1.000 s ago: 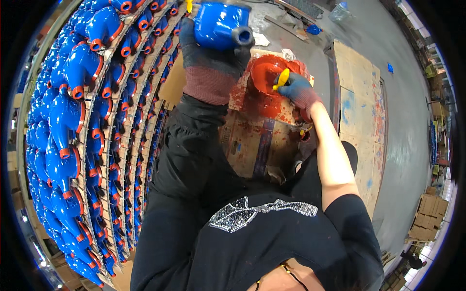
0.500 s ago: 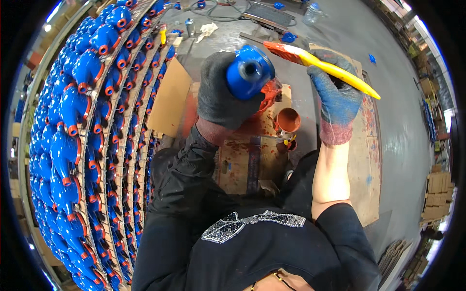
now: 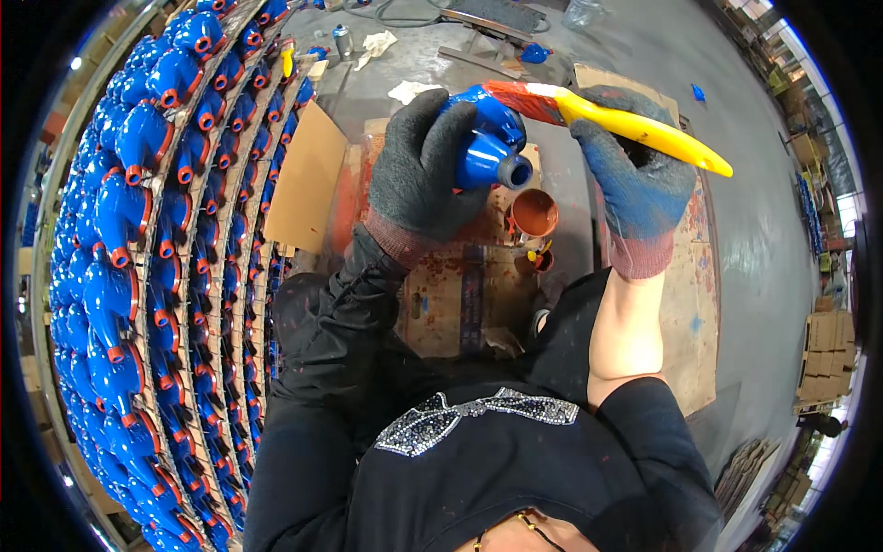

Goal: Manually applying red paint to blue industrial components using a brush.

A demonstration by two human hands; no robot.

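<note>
My left hand (image 3: 418, 170), in a dark grey glove, is closed around a glossy blue casting (image 3: 487, 161) shaped like a pipe fitting, its narrow round spout tilted toward the lower right. Between the fingers of my gloved right hand (image 3: 635, 166) is a paintbrush (image 3: 653, 136) with a yellow handle. Its red-coated bristles touch or overlap the far rim of the casting; the exact contact is hard to make out. Below the casting, an open pot of red paint (image 3: 533, 213) stands over paint-spotted cardboard, with a smaller red cup (image 3: 541, 261) nearer to me.
On my left rise tiered racks (image 3: 175, 304) packed with blue castings that have red rims. A cardboard sheet (image 3: 306, 179) leans beside them. Farther off are a spray can (image 3: 343, 41), a white rag (image 3: 375, 48) and a loose blue casting (image 3: 535, 53) on the grey floor.
My left hand has turned the casting, so its spout now points lower right. The brush has come left with its bristles against or over the casting's far rim.
</note>
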